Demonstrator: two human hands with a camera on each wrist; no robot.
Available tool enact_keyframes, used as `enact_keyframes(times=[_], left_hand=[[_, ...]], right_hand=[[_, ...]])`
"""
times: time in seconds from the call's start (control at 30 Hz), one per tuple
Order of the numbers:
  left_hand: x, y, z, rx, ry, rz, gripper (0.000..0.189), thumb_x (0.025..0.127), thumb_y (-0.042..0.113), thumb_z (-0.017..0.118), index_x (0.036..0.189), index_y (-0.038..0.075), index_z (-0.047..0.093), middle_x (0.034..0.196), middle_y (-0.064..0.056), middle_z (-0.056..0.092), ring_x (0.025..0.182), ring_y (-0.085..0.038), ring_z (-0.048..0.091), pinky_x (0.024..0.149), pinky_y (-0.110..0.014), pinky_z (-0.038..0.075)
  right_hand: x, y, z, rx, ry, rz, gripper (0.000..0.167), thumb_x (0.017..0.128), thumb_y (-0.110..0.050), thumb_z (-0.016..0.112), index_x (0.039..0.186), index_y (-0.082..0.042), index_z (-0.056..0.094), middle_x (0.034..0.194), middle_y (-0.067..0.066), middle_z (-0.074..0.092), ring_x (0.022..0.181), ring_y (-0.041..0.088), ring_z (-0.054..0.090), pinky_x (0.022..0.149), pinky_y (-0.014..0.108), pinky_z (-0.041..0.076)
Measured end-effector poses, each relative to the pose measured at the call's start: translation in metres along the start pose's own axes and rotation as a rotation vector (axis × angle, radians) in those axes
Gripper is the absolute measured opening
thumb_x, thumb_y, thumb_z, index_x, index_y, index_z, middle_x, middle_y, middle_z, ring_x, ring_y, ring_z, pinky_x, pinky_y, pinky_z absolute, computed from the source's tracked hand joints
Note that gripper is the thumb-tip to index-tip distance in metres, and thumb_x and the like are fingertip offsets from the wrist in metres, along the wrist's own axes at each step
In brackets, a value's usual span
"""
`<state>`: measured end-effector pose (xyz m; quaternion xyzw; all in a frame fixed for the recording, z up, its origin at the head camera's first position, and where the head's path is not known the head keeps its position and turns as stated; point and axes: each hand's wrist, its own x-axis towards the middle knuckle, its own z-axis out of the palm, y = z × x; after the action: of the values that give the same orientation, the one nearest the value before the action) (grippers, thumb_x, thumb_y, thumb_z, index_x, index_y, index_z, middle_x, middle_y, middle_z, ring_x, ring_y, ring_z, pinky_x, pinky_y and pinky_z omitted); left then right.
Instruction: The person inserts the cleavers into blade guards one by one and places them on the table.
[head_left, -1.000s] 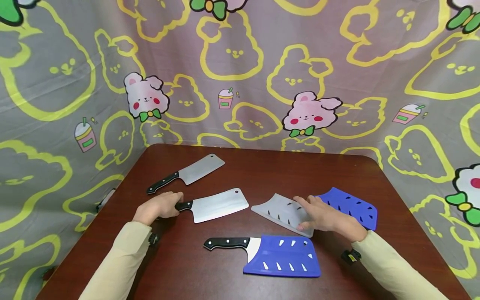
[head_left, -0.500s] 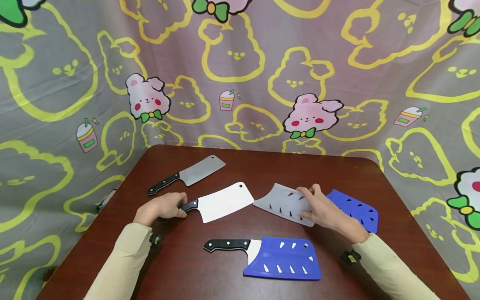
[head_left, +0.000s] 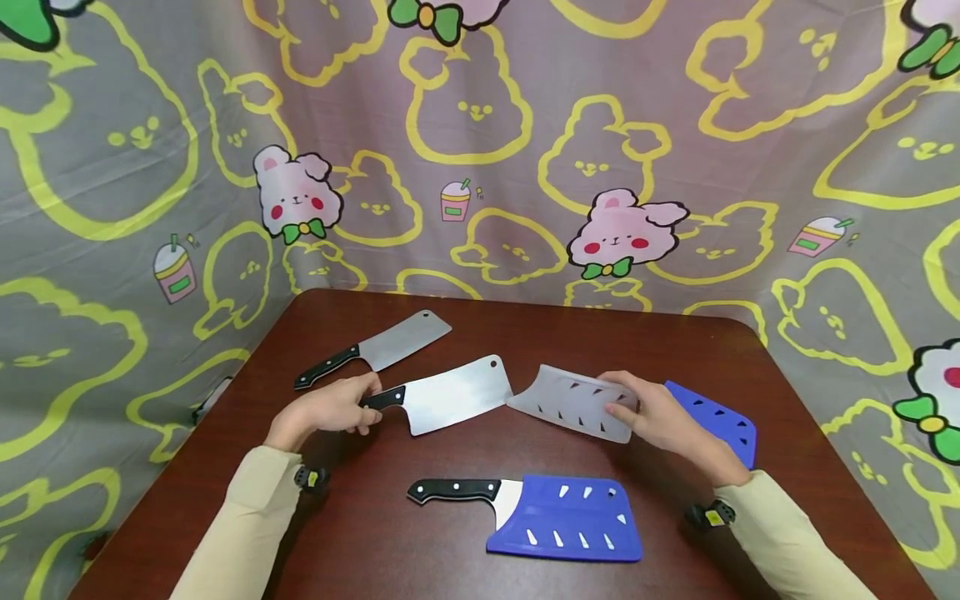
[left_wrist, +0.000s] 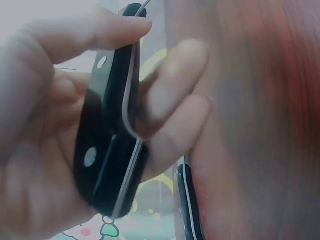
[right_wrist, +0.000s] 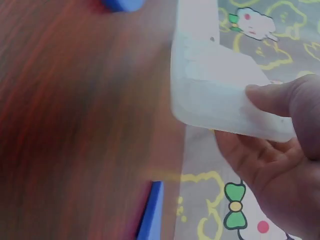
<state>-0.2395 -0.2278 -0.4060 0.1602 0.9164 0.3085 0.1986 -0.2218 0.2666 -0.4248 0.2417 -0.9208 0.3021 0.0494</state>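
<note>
My left hand (head_left: 335, 407) grips a cleaver (head_left: 459, 395) by its black riveted handle (left_wrist: 107, 130), with the broad steel blade pointing right. In the left wrist view the thumb lies along the handle and the fingers curl behind it. My right hand (head_left: 663, 419) pinches a translucent white slotted blade cover (head_left: 573, 407) at its far end, thumb on one face and fingers beneath in the right wrist view. The blade's end corner is right at the cover's pointed left tip. The cover is tilted.
In front lies another cleaver in a blue slotted cover (head_left: 566, 518). A bare cleaver (head_left: 405, 340) rests at the back left. A loose blue cover (head_left: 720, 421) lies beyond my right hand. A patterned cloth (head_left: 480, 208) hangs behind the brown table (head_left: 360, 533).
My left hand has brought the cleaver right and tilted its blade end upward toward the white cover. My right hand has raised and tilted the cover.
</note>
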Motion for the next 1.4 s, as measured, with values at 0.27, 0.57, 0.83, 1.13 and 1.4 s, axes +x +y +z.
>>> enact_keyframes(times=[0.27,0.57,0.83,1.13,1.4], left_hand=[[-0.002,0.009,-0.003,-0.047,0.049,0.028,0.02,0.086,0.005,0.06,0.104,0.006,0.051,0.073,-0.008,0.056,0.046,-0.015,0.052,0.05,-0.032,0.047],[-0.01,0.033,-0.009,-0.086,0.123,0.108,0.021,0.097,0.032,0.062,0.099,0.013,0.053,0.063,-0.002,0.049,0.038,-0.015,0.041,0.041,-0.036,0.046],[-0.014,0.047,-0.01,-0.165,0.168,0.199,0.031,0.096,0.041,0.061,0.089,0.013,0.051,0.061,-0.003,0.046,0.04,-0.016,0.042,0.041,-0.035,0.044],[-0.017,0.062,-0.01,-0.179,0.179,0.276,0.019,0.097,0.033,0.062,0.097,0.015,0.055,0.063,-0.006,0.049,0.041,-0.016,0.042,0.039,-0.031,0.042],[-0.016,0.064,-0.01,-0.213,0.218,0.273,0.02,0.096,0.034,0.063,0.1,0.017,0.056,0.065,-0.007,0.05,0.041,-0.017,0.043,0.04,-0.031,0.042]], right_hand=[[0.002,-0.018,-0.021,0.07,0.319,-0.046,0.033,0.093,-0.004,0.064,0.126,-0.007,0.058,0.094,0.011,0.067,0.067,0.001,0.055,0.055,0.018,0.044],[0.004,-0.024,-0.052,0.316,0.54,-0.081,0.029,0.098,0.004,0.049,0.127,0.006,0.056,0.091,-0.002,0.063,0.069,-0.003,0.059,0.058,0.013,0.047],[0.004,-0.032,-0.075,0.662,0.607,-0.138,0.031,0.101,-0.004,0.049,0.128,0.01,0.053,0.093,-0.004,0.067,0.078,0.003,0.067,0.06,0.016,0.054],[0.007,-0.04,-0.084,0.724,0.626,-0.154,0.032,0.101,-0.005,0.048,0.13,0.009,0.053,0.097,-0.001,0.068,0.083,0.007,0.069,0.062,0.019,0.056],[0.01,-0.044,-0.086,0.757,0.627,-0.19,0.031,0.1,-0.003,0.049,0.129,0.009,0.053,0.097,0.0,0.07,0.082,0.009,0.07,0.062,0.02,0.056]])
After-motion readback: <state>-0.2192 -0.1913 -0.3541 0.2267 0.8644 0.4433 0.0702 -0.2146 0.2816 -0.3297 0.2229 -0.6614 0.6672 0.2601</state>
